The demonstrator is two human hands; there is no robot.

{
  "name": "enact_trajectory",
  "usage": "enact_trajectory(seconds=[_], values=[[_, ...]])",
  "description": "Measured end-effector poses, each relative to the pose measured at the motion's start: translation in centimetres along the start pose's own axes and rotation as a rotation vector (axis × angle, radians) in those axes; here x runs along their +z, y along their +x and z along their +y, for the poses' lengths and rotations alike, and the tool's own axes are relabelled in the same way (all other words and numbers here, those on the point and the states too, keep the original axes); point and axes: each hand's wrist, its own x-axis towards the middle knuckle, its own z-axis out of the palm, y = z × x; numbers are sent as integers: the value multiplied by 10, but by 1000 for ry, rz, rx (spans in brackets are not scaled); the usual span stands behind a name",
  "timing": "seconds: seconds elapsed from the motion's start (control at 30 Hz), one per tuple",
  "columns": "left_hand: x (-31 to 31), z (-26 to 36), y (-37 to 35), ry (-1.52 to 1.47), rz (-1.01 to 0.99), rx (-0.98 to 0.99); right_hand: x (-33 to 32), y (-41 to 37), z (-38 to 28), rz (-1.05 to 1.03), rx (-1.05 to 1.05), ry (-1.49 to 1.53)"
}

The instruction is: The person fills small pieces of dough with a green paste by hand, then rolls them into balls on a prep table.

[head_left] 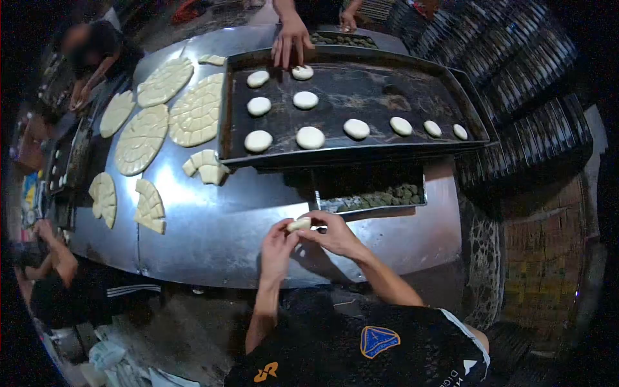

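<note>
Between my left hand (277, 244) and my right hand (332, 233) is a small pale piece of dough (299, 224), pinched by the fingers of both. The hands are held over the metal table (219, 248), close to its front edge. Just beyond them sits a tray of dark greenish filling lumps (403, 193), partly under the big black baking tray (412, 90). Flattened round dough pieces (311, 137) lie on that baking tray in a left-hand group and along its near edge. Whether filling is inside the held dough cannot be seen.
Scored dough discs (142, 138) and cut wedges (149, 205) cover the table's left part. Across the table, a co-worker's hand (293, 40) touches a dough round. Another filling tray (345, 40) is behind. Stacked black trays (535, 135) stand right; other people work at left.
</note>
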Motion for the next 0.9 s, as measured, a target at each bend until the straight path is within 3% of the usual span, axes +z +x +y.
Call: enact_trajectory(seconds=[0.1,0.17,0.23,0.27,0.33,0.37,0.43,0.5,0.63,0.73,0.83,0.9], values=[[26,-17,-6,91,-20,51,-9,-31,6,179,75,87],[35,-27,-11,104,-42,-48,-25,-42,5,126,133,38],[36,-34,-13,102,-72,-132,-60,-43,10,-50,41,-135],[27,-44,-10,109,-75,-168,-79,-43,15,22,2,-79],[20,-40,-10,117,-89,-181,-134,-38,33,237,45,-491],[18,-37,-13,117,-93,-178,-167,-40,45,313,-88,-925],[16,-31,-14,149,-56,-113,-216,-48,85,454,235,-1353],[21,-26,-18,132,-36,-119,-252,-51,94,281,497,-1265],[34,-27,-15,111,3,-74,-266,-51,121,172,466,-1388],[44,-29,-10,121,-14,-98,-271,-50,136,313,376,-1371],[58,-27,-1,104,-30,-114,-277,-51,109,221,441,-1188],[59,-31,9,82,-49,-192,-263,-55,67,221,563,-398]])
